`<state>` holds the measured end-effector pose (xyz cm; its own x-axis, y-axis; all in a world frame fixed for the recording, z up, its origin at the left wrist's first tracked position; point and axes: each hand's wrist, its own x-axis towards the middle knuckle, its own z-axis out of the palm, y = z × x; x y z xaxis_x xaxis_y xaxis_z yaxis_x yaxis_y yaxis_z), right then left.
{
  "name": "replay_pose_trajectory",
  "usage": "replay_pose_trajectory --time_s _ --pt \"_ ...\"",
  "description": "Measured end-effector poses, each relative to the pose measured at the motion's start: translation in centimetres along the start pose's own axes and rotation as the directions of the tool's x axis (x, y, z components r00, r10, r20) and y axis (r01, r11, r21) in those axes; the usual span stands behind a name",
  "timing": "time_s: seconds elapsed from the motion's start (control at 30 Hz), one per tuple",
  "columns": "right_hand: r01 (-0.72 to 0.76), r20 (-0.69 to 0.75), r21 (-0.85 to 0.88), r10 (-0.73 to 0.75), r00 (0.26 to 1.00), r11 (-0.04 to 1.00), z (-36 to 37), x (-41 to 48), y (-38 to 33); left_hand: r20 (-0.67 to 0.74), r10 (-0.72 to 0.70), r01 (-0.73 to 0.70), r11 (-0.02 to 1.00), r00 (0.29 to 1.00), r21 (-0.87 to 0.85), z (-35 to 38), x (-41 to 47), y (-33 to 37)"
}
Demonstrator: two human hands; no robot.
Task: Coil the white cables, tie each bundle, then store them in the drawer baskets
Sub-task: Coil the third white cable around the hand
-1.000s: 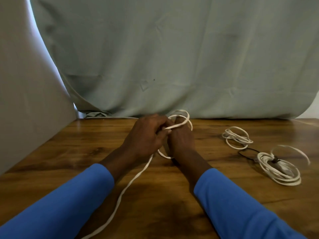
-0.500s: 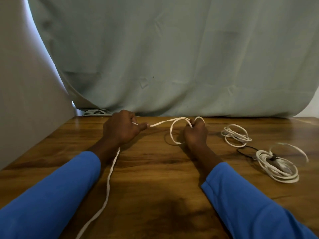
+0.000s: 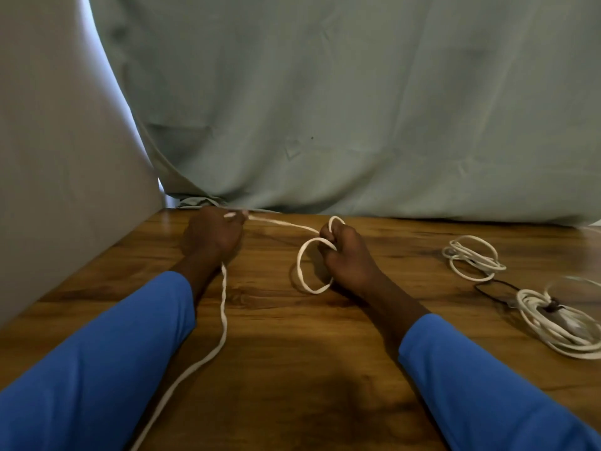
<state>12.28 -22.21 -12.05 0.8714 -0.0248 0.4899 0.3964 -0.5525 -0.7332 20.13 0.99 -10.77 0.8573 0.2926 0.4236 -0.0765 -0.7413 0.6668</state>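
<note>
A left hand (image 3: 211, 237) curls round a white cable (image 3: 223, 307) trailing from its grip across a wooden table (image 3: 292, 353). The right hand (image 3: 344, 255) pinches the cable's small loops (image 3: 316, 291). Right of that grip lie a loose coil (image 3: 461, 253) and a tied bundle (image 3: 549, 336), well apart from both hands.

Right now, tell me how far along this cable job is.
Done: two coils lie on the table; the nearer bundle has a dark tie, the farther bundle I cannot tell. In hand: the right hand grips a couple of loops of the third cable; the left hand grips its slack. Left: finish coiling, tie, store; no drawer baskets show.
</note>
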Motion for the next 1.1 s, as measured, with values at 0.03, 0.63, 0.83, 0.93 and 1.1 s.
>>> replay_pose_trajectory --time_s 0.03,0.63,0.83,0.93,1.1 --pt "-0.037 0.002 0.05 0.037 0.999 0.998 -0.2 0.0 0.3 0.06 0.036 -0.043 0.992 0.998 0.118 0.0 -0.2 0.0" --pt "-0.196 0.081 0.323 0.179 0.98 0.926 -0.5 0.4 0.7 0.191 0.678 -0.467 0.656 0.71 -0.594 -0.1 -6.4 5.2" --pt "-0.294 0.275 0.502 0.172 0.946 0.814 -1.0 0.1 -0.8 0.084 0.621 -0.594 0.775 0.779 -0.214 -0.4 -4.3 4.5" --pt "-0.292 0.329 0.416 0.157 0.931 0.861 -1.3 -0.3 -1.4 0.0 0.609 -0.608 0.792 0.793 -0.05 -0.8 -3.4 3.6" --pt "-0.337 0.328 0.434 0.202 0.923 0.836 -1.0 -0.8 -2.1 -0.027 0.62 -0.618 0.784 0.784 0.053 -1.8 -2.8 3.1"
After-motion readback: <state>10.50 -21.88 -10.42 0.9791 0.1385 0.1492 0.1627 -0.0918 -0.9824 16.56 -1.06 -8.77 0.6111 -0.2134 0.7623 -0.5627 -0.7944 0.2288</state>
